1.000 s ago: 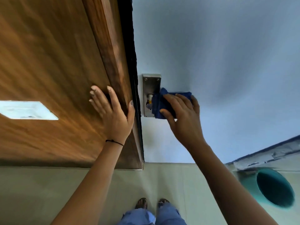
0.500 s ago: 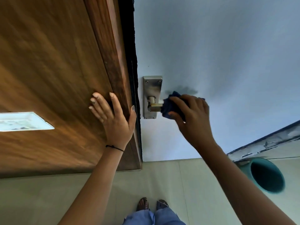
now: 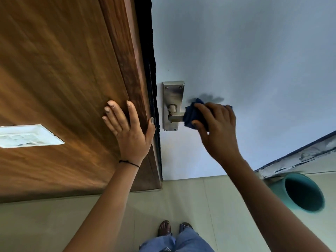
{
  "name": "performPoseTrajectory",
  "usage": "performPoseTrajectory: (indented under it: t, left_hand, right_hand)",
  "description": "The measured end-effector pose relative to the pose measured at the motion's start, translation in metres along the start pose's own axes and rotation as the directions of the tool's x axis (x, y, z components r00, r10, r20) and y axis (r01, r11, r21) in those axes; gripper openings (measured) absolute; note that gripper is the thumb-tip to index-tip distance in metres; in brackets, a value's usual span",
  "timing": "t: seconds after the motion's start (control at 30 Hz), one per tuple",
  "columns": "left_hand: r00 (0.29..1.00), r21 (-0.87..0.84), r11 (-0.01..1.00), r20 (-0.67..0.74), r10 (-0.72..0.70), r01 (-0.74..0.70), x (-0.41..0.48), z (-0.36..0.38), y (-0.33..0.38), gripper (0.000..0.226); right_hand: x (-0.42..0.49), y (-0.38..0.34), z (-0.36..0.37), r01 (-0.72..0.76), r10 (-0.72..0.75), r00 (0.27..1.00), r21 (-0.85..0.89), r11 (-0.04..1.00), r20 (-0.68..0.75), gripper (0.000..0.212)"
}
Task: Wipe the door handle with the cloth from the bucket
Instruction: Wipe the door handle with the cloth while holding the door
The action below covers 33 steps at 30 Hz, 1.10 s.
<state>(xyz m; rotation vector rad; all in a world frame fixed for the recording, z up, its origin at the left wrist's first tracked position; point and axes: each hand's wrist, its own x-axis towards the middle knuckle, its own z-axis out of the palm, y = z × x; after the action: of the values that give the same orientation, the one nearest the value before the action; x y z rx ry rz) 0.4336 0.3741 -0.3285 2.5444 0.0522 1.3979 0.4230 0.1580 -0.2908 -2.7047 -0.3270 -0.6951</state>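
A metal lever door handle [image 3: 176, 117] on a steel backplate [image 3: 172, 93] is fixed to a pale blue-grey door. My right hand [image 3: 216, 128] grips a dark blue cloth [image 3: 190, 115] wrapped around the lever's outer part, so only the lever's base near the plate shows. My left hand [image 3: 129, 130] lies flat with fingers spread against the brown wooden panel [image 3: 63, 88] beside the door edge. The teal bucket [image 3: 300, 193] stands on the floor at the lower right.
A white switch plate [image 3: 27, 136] sits on the wooden panel at the left. The floor is pale tile [image 3: 181, 200]. My feet and blue trouser legs [image 3: 174, 239] show at the bottom. A worn, peeling strip [image 3: 300, 157] runs above the bucket.
My right hand slid the cloth rightwards along the lever, away from the backplate, baring the lever's base. My left hand stayed flat on the wood. The view shifted slightly.
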Motion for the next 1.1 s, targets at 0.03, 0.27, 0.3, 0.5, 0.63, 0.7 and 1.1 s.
performPoseTrajectory:
  t: [0.03,0.27,0.3,0.5,0.63,0.7,1.1]
  left_hand:
    - [1.000,-0.004,1.000,-0.005,-0.002,0.002,0.000,0.001,0.000,0.081]
    - [0.999,0.034,0.999,-0.032,0.011,-0.010,0.000,0.003,-0.001,0.082]
    - [0.999,0.042,0.999,-0.035,0.008,-0.006,-0.001,0.004,-0.001,0.084]
    - [1.000,0.028,1.000,-0.018,0.000,0.001,0.000,0.003,0.002,0.072]
    - [0.999,0.050,0.998,0.020,0.032,-0.033,0.002,0.000,0.002,0.069]
    - [0.999,0.054,0.998,0.033,0.040,-0.042,0.003,-0.002,0.002,0.070]
    - [0.962,0.039,0.962,0.047,0.270,-0.272,0.024,-0.019,-0.021,0.085]
  right_hand:
    - [-0.001,0.002,0.000,-0.023,0.023,1.000,-0.009,1.000,-0.008,0.042]
    - [0.002,-0.059,0.027,0.008,-0.008,0.999,-0.006,1.000,-0.053,0.038]
    - [0.001,-0.057,0.028,0.021,-0.022,0.998,-0.013,1.000,-0.061,0.039]
    - [0.000,-0.012,0.012,0.014,-0.018,0.997,-0.059,0.998,-0.073,0.039]
    - [-0.004,0.009,0.008,-0.147,0.149,0.988,0.040,0.988,-0.049,0.041]
    - [-0.005,0.011,0.010,-0.249,0.255,0.967,0.188,0.950,-0.008,0.042]
    - [-0.009,-0.042,0.041,-0.171,0.699,0.529,0.867,-0.467,0.481,0.033]
